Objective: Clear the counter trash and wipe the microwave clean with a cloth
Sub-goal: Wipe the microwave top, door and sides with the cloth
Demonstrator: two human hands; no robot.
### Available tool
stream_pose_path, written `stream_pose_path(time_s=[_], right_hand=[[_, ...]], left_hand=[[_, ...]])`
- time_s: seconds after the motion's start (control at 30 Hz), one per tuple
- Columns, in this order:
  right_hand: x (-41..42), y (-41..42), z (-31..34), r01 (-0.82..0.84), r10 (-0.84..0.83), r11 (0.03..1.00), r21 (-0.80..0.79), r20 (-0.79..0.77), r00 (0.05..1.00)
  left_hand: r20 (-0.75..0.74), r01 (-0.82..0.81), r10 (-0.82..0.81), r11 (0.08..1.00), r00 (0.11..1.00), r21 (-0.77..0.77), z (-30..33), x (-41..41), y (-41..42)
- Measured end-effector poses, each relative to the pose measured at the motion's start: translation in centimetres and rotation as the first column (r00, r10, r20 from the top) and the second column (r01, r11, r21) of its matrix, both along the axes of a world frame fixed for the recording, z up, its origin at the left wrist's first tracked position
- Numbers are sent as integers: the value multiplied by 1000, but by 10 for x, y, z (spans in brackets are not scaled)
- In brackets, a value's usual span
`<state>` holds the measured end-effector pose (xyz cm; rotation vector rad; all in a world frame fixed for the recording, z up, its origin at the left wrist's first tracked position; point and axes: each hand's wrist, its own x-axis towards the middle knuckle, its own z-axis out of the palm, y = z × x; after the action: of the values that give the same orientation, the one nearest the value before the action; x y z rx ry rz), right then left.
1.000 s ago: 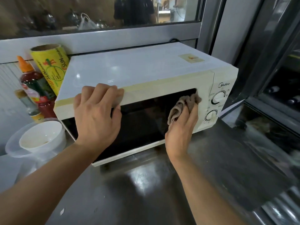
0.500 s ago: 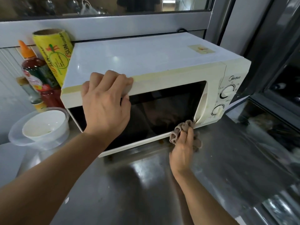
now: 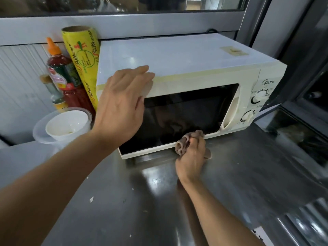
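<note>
A cream-white microwave [image 3: 177, 55] with a dark glass door stands on the steel counter [image 3: 230, 174]. My right hand [image 3: 192, 155] grips a bunched brown cloth [image 3: 182, 142] and presses it against the door's bottom edge, right of the middle. My left hand [image 3: 122, 102] rests over the microwave's top left front corner, fingers stretched flat and lifted slightly off the edge. It holds nothing.
Left of the microwave stand a yellow cling-wrap roll [image 3: 83, 63], a red sauce bottle [image 3: 60, 71] and a white bowl [image 3: 67, 125] inside a clear plastic tub. Small white scraps [image 3: 91, 199] lie on the counter in front. A dark glass panel [image 3: 301, 132] is at right.
My right hand has carried the cloth down from the door's upper right to its bottom edge, then leftward along it. My left hand's fingers have loosened and straightened on the top corner.
</note>
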<state>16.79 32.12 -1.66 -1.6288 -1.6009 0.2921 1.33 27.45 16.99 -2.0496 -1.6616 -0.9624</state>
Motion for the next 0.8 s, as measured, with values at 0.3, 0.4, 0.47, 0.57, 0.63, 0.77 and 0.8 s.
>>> stream_pose_path(time_s=[0.3,0.4,0.47,0.57,0.63,0.77,0.8], right_hand=[[3,-3,-1,-115,116,993,12,-59,992],[25,27,11,79,-99,993,-87,-254,962],[38,46,14,174,-218,972,-157,-328,919],[47,63,9,274,-338,939,-206,-425,839],[45,70,7,337,-417,909,-246,-552,722],[46,79,7,344,-469,882,-323,-684,559],[47,78,8,335,-469,882,-331,-681,563]], left_hand=[[58,-176,174,984,983,24,-20,-31,-13],[118,-184,176,981,977,55,-24,-30,-10],[128,-180,170,981,977,67,-27,-30,-7],[136,-176,164,980,977,88,-27,-31,-6],[142,-174,160,980,977,95,-28,-32,-5],[158,-161,143,981,977,111,-31,-31,-3],[158,-155,136,981,978,117,-31,-30,-2]])
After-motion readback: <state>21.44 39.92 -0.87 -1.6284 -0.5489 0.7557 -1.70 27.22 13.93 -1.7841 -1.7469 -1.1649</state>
